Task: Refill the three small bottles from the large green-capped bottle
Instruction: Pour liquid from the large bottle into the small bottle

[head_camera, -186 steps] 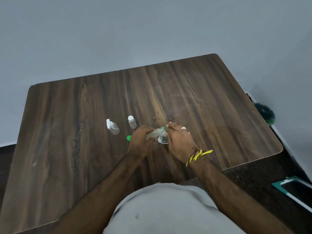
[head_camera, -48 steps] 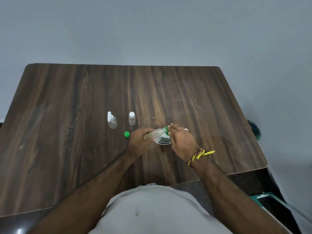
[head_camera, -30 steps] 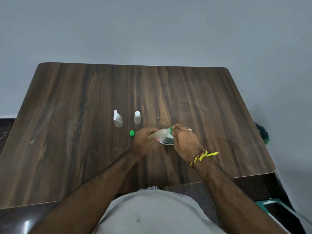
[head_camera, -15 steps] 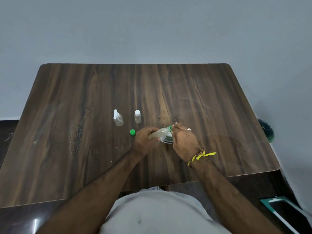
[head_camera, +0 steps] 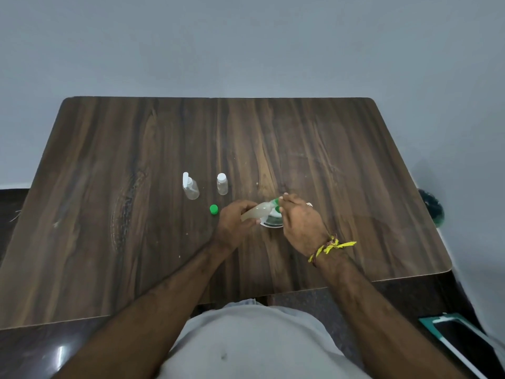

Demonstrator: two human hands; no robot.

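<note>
My left hand (head_camera: 235,222) grips the large bottle (head_camera: 258,210) of pale liquid and tilts it to the right, with its green neck ring (head_camera: 275,201) against my right hand (head_camera: 299,222). My right hand curls round a small bottle at that mouth, which the hand almost wholly hides. Both hands are over a white dish (head_camera: 269,222). The loose green cap (head_camera: 213,209) lies on the table left of my left hand. A small pump bottle (head_camera: 190,187) and a small white-capped bottle (head_camera: 222,184) stand upright behind it.
The dark wooden table (head_camera: 136,214) stands against a grey wall. A dark green round object (head_camera: 431,210) sits on the floor past the right edge. A phone in a teal frame (head_camera: 461,340) lies low at the right.
Both hands hold the same pose with the large bottle tilted over the dish. Only the head camera has shifted slightly.
</note>
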